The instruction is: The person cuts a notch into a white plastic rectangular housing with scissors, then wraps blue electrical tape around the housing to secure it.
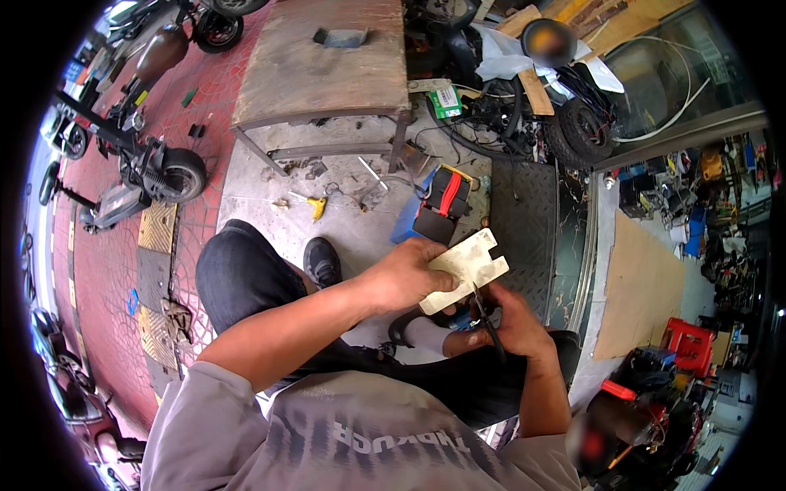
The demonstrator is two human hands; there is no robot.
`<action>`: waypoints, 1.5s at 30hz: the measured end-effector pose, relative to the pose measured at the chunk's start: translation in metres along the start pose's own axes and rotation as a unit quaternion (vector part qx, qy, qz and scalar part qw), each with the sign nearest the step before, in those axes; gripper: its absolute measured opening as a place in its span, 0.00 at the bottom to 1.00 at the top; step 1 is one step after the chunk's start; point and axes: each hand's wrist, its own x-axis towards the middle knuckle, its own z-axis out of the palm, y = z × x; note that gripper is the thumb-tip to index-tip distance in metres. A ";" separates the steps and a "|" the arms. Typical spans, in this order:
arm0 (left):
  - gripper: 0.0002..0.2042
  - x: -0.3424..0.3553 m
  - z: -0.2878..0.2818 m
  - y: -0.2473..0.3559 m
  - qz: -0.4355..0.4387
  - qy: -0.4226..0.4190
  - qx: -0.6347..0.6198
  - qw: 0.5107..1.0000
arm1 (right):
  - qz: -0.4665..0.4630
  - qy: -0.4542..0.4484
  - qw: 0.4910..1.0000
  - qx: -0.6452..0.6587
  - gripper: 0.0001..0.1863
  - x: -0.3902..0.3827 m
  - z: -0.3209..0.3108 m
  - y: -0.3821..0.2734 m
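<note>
Above the person's bent legs, near the middle of the view, the left hand (416, 277) pinches a pale cream notched sheet (463, 266), its thumb lying flat on the upper face and its other fingers mostly hidden behind. The sheet is held tilted in the air, with a square notch at its far right end. Just beside it, the right hand (517, 323) curls its fingers around a black-handled hand tool (491, 327), whose tip overlaps the sheet's lower right edge; how tightly these fingers press together, I cannot tell. Beyond the sheet, a black case with a red strap (444, 199) sits on the ground beside a blue box (404, 221). A yellow-handled tool (317, 206) lies on the pale paving, short of a wooden-topped table (286, 69) with a metal frame. Left of that, an electric scooter (123, 196) stands on red paving; to the right, a flat brown board (643, 286) lies near a red plastic stool (689, 347).
</note>
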 end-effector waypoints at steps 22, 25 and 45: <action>0.17 0.038 -0.020 0.016 -0.018 -0.047 -0.060 0.997 | 0.032 0.044 0.998 0.040 0.34 0.020 -0.005 0.012; 0.18 0.042 -0.023 0.013 -0.001 -0.059 -0.057 0.997 | -0.011 0.093 0.994 0.049 0.32 0.022 0.002 0.005; 0.18 0.042 -0.027 0.020 0.013 -0.069 -0.002 0.998 | -0.030 0.089 0.996 0.005 0.34 0.024 0.005 0.005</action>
